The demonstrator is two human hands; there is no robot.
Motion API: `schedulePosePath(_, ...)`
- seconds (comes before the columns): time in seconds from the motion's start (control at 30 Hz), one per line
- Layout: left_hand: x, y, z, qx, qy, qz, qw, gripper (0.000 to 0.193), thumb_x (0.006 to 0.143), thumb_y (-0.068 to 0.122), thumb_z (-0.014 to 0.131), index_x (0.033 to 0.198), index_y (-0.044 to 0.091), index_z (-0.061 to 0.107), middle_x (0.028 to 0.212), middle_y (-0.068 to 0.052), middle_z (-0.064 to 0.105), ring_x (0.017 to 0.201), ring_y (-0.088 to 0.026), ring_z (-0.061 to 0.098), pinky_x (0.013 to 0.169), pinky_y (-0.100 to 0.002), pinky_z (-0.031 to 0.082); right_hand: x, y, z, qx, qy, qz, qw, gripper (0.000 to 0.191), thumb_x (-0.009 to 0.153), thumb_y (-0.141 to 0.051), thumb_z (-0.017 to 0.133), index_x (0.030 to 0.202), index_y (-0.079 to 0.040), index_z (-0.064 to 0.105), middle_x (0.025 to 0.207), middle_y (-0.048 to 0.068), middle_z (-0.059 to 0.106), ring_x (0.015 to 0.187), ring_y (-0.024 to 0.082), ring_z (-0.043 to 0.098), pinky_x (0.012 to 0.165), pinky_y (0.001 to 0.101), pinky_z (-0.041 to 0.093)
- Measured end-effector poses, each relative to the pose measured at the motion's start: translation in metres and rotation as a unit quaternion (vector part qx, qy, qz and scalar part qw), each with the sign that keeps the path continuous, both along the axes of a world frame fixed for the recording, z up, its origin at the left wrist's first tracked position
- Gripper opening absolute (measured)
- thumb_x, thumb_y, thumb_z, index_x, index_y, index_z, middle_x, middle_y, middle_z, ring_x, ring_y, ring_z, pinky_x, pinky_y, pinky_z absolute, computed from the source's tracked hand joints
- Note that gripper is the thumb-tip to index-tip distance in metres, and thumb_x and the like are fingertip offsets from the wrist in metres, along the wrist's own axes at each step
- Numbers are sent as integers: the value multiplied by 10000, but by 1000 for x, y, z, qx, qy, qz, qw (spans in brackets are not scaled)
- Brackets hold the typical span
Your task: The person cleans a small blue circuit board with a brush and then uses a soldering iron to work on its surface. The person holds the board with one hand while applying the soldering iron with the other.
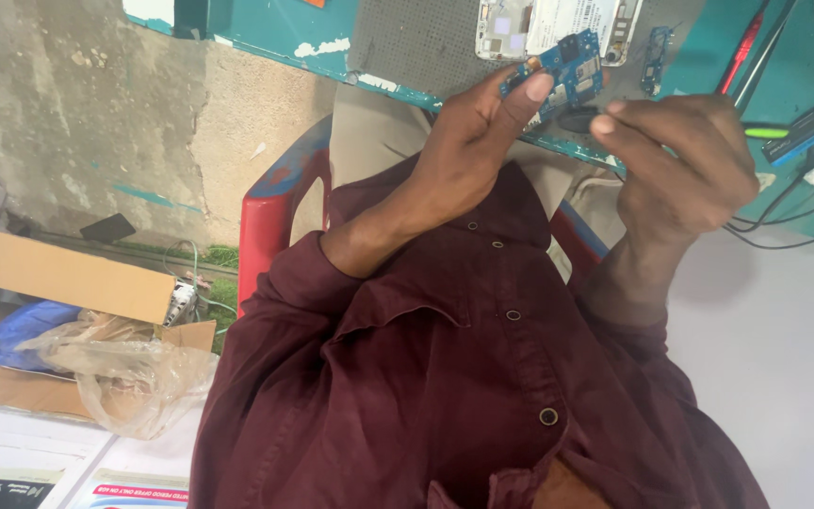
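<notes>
Hands meet at the twelve o'clock edge of the head view, above the person's maroon shirt (463, 358). Left hand (468, 141) has its grip closed on a small blue circuit board (572, 68), thumb pressed on the near face and fingers behind, so the board is lifted clear of the surface and turned toward the eyes; this hold probably keeps the component side exposed. Right hand (685, 165), at about three o'clock from the board and just beside it, is curled with the fingertips pinched together. What it pinches cannot be told: a dark small part shows near the fingertips and a green-tipped tool (767, 132) pokes out past the knuckles, but whether the hand holds either is unclear.

Surface (284, 33) is teal with worn paint. On it, at twelve o'clock from the board, lies an opened phone (544, 24) beside a grey mat (416, 38), close enough for parts to be lifted out and returned. Red-handled tool (744, 47) and dark cables (803, 212) lie at two to three o'clock, within the right hand's reach.

At nine o'clock, well apart, a cardboard box (77, 273) and a clear plastic bag (134, 368) sit by a red chair (270, 226).
</notes>
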State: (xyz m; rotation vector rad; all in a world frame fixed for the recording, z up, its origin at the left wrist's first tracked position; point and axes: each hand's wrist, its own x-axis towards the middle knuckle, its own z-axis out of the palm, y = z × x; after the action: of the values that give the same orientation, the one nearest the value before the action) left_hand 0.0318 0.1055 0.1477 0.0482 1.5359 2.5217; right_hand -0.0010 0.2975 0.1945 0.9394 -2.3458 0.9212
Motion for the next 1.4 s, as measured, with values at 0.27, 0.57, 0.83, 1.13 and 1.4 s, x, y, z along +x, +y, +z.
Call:
schedulePosePath(0.27,1,-3,-6,-142,-45,-31,988,439,1117,398,506,1286,35,687,726,50,442,657,-27,348,581,-214,301,-21,3,9,34,12,39,999,63,941,3,823,959,-57,824,966,64,757,886,229,654,732,341,496)
schedulePosePath(0.57,-2,1,-18,-31,-11,-19,999,407,1169,370,528,1309,8,650,918,27,653,822,-24,547,831,-218,532,-24,4,1,8,45,82,996,58,898,-20,840,946,-48,825,960,58,757,855,241,648,767,376,516)
schedulePosePath(0.83,-4,-2,-10,-154,-27,-11,988,385,1134,368,541,1205,30,709,665,86,395,610,-20,327,545,-235,296,-22,2,0,-1,6,64,998,69,883,9,840,937,-34,837,951,62,767,860,241,641,749,369,503)
schedulePosePath(1.13,-6,-4,-12,-163,-13,-3,986,374,1165,363,549,1251,30,695,737,88,474,667,-4,390,573,-220,350,-24,-3,7,19,-1,55,998,132,869,59,790,947,-40,831,970,54,765,850,223,632,727,328,493)
schedulePosePath(1.4,-8,-3,-11,-115,-58,-7,992,396,1126,341,533,1283,14,691,745,93,440,661,-18,336,577,-197,292,-25,-7,2,23,22,44,999,68,802,18,813,844,-34,826,813,55,723,776,230,648,709,395,521)
